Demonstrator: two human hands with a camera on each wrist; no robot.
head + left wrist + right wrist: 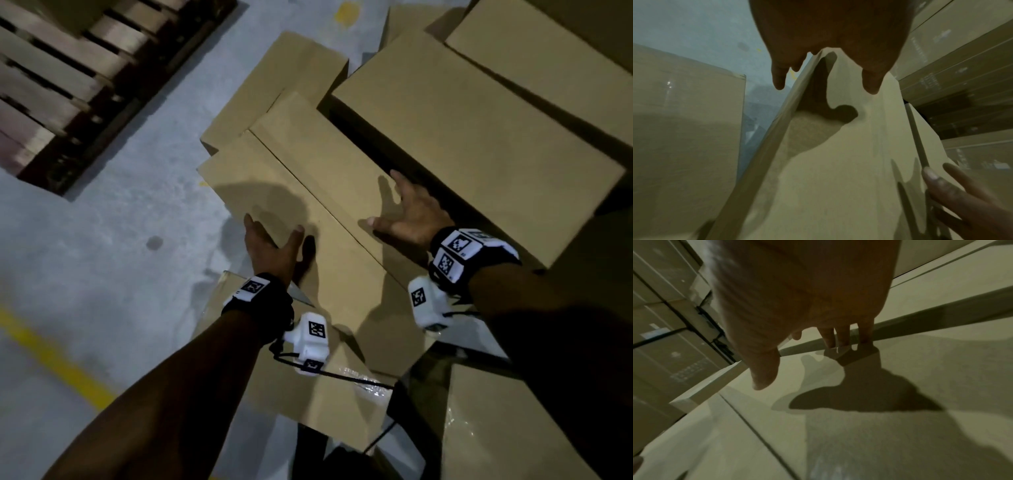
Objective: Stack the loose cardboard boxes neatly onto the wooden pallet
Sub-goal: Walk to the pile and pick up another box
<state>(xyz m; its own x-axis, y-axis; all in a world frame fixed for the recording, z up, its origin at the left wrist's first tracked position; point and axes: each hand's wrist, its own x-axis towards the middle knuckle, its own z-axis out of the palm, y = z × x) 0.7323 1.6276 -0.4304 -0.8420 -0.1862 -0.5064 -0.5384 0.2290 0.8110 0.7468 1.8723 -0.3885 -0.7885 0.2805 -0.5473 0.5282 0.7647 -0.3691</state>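
Head view: both hands, left hand (270,245) and right hand (409,214), hover spread-fingered over the long cardboard box (308,205).

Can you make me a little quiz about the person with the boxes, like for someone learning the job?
1. True or false: the left hand and the right hand are both over the same long cardboard box.
2. Where is the wooden pallet? A) under the hands B) on the floor to the upper left, apart from the boxes C) on top of a box
3. Fill in: the line painted on the grey floor at lower left is ____.

Key: 1 true; 2 B; 3 yellow.
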